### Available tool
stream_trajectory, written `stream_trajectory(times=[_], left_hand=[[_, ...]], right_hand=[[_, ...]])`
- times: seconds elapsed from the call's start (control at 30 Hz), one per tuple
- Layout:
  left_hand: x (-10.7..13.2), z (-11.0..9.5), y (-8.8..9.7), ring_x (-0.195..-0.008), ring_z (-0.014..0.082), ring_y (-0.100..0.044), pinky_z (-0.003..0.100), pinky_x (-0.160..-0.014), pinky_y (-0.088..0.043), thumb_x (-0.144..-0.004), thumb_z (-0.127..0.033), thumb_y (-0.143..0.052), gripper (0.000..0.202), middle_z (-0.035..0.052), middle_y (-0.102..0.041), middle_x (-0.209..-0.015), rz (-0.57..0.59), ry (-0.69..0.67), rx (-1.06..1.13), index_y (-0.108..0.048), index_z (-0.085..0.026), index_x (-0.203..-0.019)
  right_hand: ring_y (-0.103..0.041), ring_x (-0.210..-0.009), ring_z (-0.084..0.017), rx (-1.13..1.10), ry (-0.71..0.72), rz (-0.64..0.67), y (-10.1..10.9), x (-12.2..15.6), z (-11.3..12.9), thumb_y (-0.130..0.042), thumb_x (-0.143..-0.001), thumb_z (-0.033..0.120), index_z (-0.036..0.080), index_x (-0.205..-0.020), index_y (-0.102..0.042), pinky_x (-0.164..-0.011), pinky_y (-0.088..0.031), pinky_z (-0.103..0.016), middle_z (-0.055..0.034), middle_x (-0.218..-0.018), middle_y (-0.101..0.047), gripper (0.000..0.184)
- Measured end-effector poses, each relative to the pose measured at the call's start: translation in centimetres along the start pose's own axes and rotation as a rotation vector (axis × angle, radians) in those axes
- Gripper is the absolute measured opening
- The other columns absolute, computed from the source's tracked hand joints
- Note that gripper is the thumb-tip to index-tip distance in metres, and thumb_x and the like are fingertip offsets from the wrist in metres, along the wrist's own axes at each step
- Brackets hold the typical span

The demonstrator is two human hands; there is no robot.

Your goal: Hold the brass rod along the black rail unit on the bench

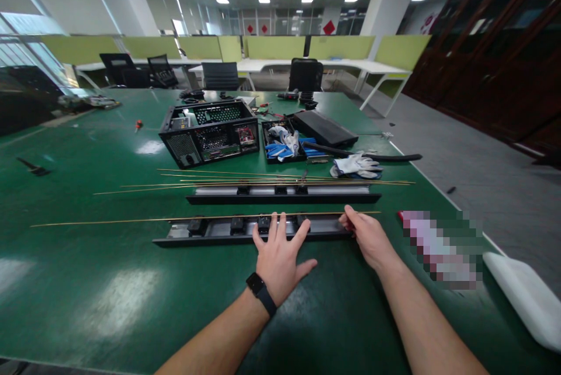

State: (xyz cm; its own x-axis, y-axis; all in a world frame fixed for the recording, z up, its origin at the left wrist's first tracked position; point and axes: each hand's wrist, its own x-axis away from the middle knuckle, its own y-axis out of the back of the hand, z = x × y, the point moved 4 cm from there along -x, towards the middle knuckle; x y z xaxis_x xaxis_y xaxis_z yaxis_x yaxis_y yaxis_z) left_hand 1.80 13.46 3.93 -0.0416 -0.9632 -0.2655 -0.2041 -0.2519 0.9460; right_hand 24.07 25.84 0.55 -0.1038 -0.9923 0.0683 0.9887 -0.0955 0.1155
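Observation:
My left hand (280,258), with a dark watch on its wrist, lies with fingers spread over the nearer metal channel (219,242). Several small black blocks (238,224) sit inside that channel; the fingertips partly hide two of them. A long thin brass-coloured rod (114,222) runs along the channel's top and sticks out far to the left. At the channel's right end, my right hand (366,236) is closed in a pinch on the rod, whose tip shows just beyond the fingers. Behind lies a second channel (245,198) with similar blocks, and several more thin rods (144,186) cross over it.
Farther back on the green table (87,281) are an open black computer case (210,135), a black tray (264,135) with gloves, a flat black panel (324,128) and white gloves (357,166). On the right are a pixelated pink item (438,252) and a white object (523,290).

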Motion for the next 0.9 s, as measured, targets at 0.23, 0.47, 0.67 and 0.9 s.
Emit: stream_trajectory(times=[0.23,0.47,0.67,0.9], left_hand=[[0.0,0.0,0.1,-0.156,0.0434,-0.034,0.081,-0.116,-0.024,-0.085,-0.069,-0.072,0.088,0.018,-0.042,-0.167,0.003,0.008,-0.007,-0.035,-0.047,-0.162],[0.0,0.1,0.0,-0.157,0.0426,-0.032,0.081,-0.116,-0.021,-0.086,-0.068,-0.072,0.088,0.0197,-0.04,-0.168,0.017,0.009,0.014,-0.035,-0.047,-0.162],[0.0,0.1,-0.1,-0.157,0.0445,-0.032,0.083,-0.115,-0.022,-0.086,-0.068,-0.072,0.088,0.0197,-0.039,-0.169,0.023,0.007,0.027,-0.034,-0.047,-0.163],[0.0,0.3,-0.1,-0.157,0.043,-0.032,0.084,-0.114,-0.023,-0.087,-0.07,-0.07,0.085,0.0207,-0.04,-0.168,0.007,-0.001,0.032,-0.035,-0.047,-0.162]], right_hand=[[-0.05,-0.055,-0.011,-0.246,-0.091,-0.29,3.5,-2.0,-0.9,-0.087,-0.068,0.053,0.018,-0.063,-0.065,-0.042,-0.034,-0.021,-0.0042,-0.066,-0.063,0.042],[-0.047,-0.05,-0.009,-0.285,-0.155,-0.436,6.5,-3.3,-1.4,-0.077,-0.08,0.036,0.02,-0.067,-0.059,-0.037,-0.032,-0.018,-0.0004,-0.063,-0.059,0.027],[-0.05,-0.055,-0.01,-0.238,-0.127,-0.273,4.8,-2.7,-1.8,-0.084,-0.076,0.047,0.018,-0.068,-0.065,-0.041,-0.035,-0.019,-0.0033,-0.069,-0.062,0.036],[-0.05,-0.06,-0.013,-0.182,-0.076,-0.09,2.0,-1.5,-1.2,-0.088,-0.07,0.065,0.017,-0.066,-0.071,-0.048,-0.037,-0.023,-0.0065,-0.069,-0.064,0.051]])
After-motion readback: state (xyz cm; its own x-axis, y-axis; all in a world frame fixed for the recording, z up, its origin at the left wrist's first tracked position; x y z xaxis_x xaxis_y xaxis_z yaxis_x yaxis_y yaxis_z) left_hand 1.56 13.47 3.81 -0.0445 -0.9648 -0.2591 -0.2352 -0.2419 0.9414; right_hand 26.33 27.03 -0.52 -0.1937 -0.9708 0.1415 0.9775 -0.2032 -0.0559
